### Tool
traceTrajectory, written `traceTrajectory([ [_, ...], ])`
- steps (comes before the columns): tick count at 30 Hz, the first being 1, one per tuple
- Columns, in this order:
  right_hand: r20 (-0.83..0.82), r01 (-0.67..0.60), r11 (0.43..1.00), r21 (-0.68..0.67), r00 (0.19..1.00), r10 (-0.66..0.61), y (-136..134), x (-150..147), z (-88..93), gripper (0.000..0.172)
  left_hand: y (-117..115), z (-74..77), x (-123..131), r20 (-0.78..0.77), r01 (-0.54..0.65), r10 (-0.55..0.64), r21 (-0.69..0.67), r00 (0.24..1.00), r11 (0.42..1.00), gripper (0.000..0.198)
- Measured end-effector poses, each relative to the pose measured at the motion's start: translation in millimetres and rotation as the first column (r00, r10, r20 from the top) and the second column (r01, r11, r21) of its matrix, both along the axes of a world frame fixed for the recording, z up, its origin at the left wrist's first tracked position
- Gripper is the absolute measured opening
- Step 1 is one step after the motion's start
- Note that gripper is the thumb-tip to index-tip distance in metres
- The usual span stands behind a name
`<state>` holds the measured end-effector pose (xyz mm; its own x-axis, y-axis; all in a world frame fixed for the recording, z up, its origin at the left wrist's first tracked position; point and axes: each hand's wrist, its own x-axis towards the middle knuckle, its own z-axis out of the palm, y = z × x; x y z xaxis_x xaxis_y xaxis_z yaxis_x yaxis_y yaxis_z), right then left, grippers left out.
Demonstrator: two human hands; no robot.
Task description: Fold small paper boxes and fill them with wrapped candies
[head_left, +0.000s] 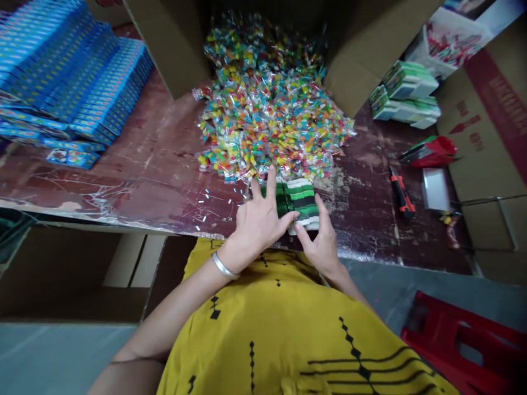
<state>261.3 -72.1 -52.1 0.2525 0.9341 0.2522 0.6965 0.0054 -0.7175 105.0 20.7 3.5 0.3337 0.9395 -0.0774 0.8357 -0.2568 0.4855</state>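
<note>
A fanned stack of green, white and black striped cards or flat packets [303, 198] lies near the table's front edge. My left hand [258, 215] is at its left side, index and middle fingers stretched forward and apart, thumb tip on the near part of the stack. At the right end, my right hand [321, 237] grips the stack's edge and near corner between fingers and thumb. Just beyond them spreads a large heap of small clear bags with multicoloured candy-like pieces [267, 120]. Parts of the stack are hidden under my left hand.
The heap spills from an open carton [164, 44]. Blue boxes [82, 82] are stacked at left. On the right are green-and-white bundles [405, 104], a red-and-black cutter [402, 193], a red holder [438, 152] and a large carton [489, 137]. A red stool [465, 340] stands below.
</note>
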Motion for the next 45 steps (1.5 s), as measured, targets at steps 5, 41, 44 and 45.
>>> traceTrajectory([
  [5, -0.024, 0.014, 1.0, 0.002, 1.0, -0.014, 0.1, 0.1, 0.0, 0.074, -1.0, 0.8, -3.3, 0.032, -0.004, 0.005, -0.03, 0.999, 1.0, 0.102],
  [41, 0.284, 0.104, 0.975, -0.194, 0.958, -0.046, 21.4, 5.7, 38.1, 0.092, -1.6, 6.2, -10.9, -0.146, 0.052, -0.05, 0.005, 0.988, 0.999, 0.094],
  [44, 0.334, 0.133, 0.949, -0.285, 0.942, -0.031, 31.5, 4.0, 48.4, 0.09, -1.4, 5.8, -10.4, -0.172, 0.05, -0.047, 0.014, 0.984, 0.999, 0.094],
  [45, 0.348, 0.147, 0.94, -0.308, 0.937, -0.032, 35.0, 3.9, 50.5, 0.09, -1.4, 5.9, -10.2, -0.174, 0.051, -0.047, 0.015, 0.984, 0.999, 0.095],
])
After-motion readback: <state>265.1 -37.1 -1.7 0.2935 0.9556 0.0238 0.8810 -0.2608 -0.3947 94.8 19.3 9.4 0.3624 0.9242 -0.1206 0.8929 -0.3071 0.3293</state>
